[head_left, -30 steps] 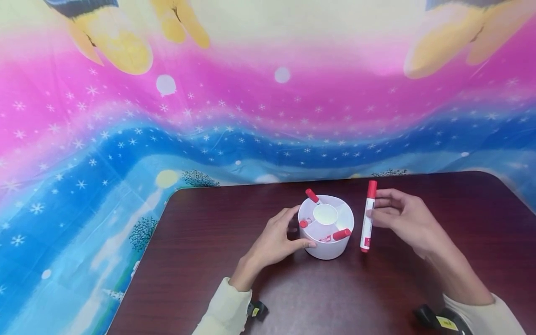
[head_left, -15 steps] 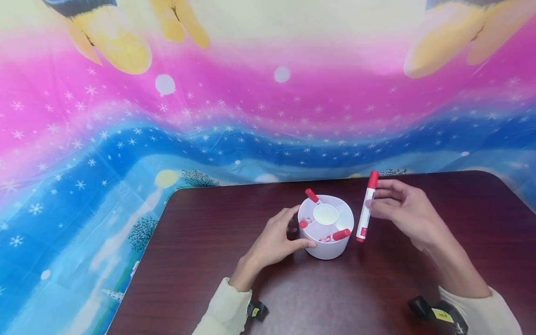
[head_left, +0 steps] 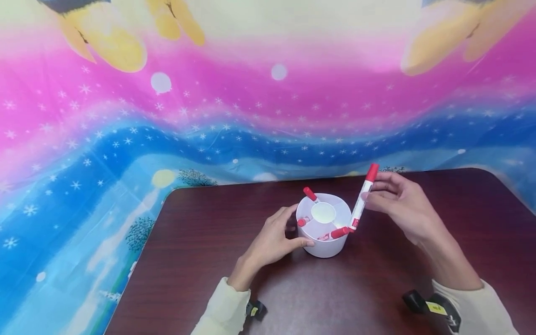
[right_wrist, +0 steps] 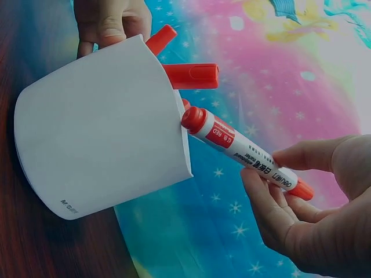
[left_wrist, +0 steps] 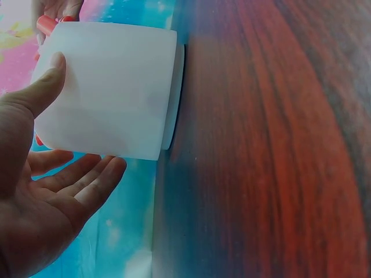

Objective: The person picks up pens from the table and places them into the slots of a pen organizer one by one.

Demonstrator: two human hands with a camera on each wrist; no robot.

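Note:
A white round pen holder [head_left: 322, 249] with divided compartments stands on the table. Several red-capped markers lean in it, among them a front marker [head_left: 335, 233], a back marker [head_left: 310, 194] and one at the left [head_left: 303, 222]. My left hand [head_left: 272, 237] grips the holder's left side, thumb [left_wrist: 49, 87] on the near wall and fingers round behind. In my right hand [head_left: 404, 204], thumb and fingers pinch a red whiteboard marker [right_wrist: 240, 147]. It is tilted, cap end up, and its lower end is right at the holder's right rim.
The dark wood-grain table [head_left: 201, 232] has rounded far corners. Behind it hangs a pink and blue patterned cloth [head_left: 234, 111]. A black wrist strap device [head_left: 435, 307] sits at the right sleeve, another device [head_left: 256, 309] at the left.
My right hand has lifted the whiteboard marker and carried it left to the holder's rim, tilting it further. The left hand and the holder stay in place.

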